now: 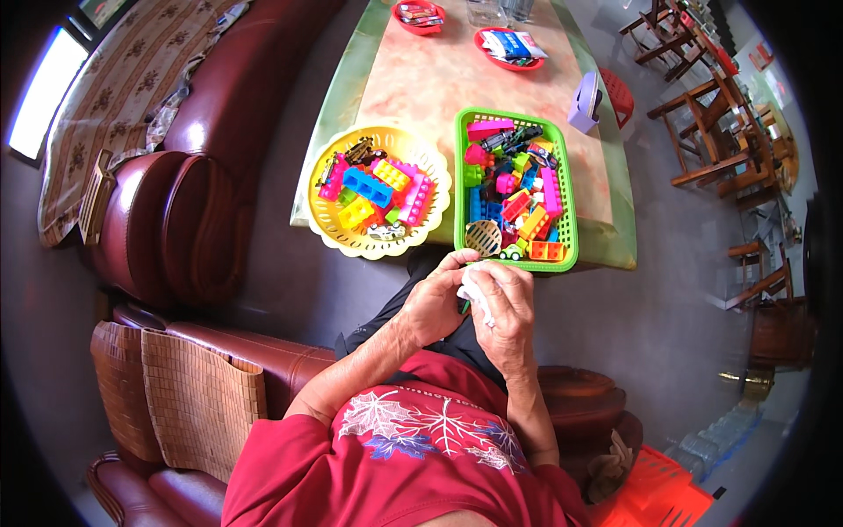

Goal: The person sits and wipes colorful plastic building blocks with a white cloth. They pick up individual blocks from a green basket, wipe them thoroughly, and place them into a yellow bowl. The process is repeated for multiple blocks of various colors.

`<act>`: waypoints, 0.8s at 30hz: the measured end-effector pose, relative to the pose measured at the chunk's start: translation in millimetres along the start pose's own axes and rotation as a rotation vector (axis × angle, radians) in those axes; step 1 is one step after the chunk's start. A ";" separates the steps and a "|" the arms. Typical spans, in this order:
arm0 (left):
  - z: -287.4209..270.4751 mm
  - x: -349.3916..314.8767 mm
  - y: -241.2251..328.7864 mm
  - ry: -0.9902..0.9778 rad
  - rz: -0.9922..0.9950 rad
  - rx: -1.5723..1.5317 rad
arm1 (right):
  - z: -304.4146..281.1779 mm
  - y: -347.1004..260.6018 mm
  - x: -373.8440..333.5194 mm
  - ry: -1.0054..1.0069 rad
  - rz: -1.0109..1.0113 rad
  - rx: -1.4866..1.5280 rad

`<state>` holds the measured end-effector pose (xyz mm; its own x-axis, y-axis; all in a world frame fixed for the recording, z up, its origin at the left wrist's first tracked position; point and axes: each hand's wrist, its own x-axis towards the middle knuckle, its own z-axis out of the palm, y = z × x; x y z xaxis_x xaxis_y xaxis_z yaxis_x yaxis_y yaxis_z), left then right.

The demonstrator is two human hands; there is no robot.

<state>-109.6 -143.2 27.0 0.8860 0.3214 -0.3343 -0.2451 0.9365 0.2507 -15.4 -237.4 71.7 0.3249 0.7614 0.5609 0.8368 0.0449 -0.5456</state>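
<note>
Both hands meet in front of my lap, just off the near edge of the green basket [573, 230]. Pinched in my right hand [509, 321] is a crumpled white cloth [477, 294]. My left hand [432, 303] is closed against it, fingers curled; a bit of green shows between the hands, and what it belongs to is hidden. The basket holds many coloured building blocks [531, 198], a small green toy car [511, 252] and a tan slotted disc [483, 238]. To its left, a yellow scalloped basket [430, 230] carries larger blocks [367, 186] and a white toy car [386, 232].
Both baskets stand at the near end of a marbled table [413, 88]. Farther back are two red bowls [419, 30] with packets and a lilac holder [585, 104]. A dark red leather sofa [145, 211] lies left; wooden chairs [711, 132] stand right. An orange crate [659, 492] sits lower right.
</note>
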 end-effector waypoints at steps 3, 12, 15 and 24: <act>-5.8 2.6 2.1 -0.011 0.063 -0.080 | 5.3 -6.6 -5.4 -0.036 -0.022 0.005; -14.4 2.3 6.8 -0.084 0.064 -0.075 | -12.4 -17.4 -18.8 -0.205 0.097 0.289; -1.5 -0.9 4.4 -0.080 0.016 -0.130 | -13.9 -12.3 -8.0 -0.028 0.230 0.274; -4.7 -1.8 3.4 -0.084 0.089 -0.064 | 11.8 -15.8 -10.0 -0.063 0.137 0.064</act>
<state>-113.9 -139.9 24.2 0.8888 0.3931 -0.2356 -0.3462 0.9128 0.2168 -37.1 -238.1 67.4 0.4042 0.8021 0.4396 0.7562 -0.0226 -0.6540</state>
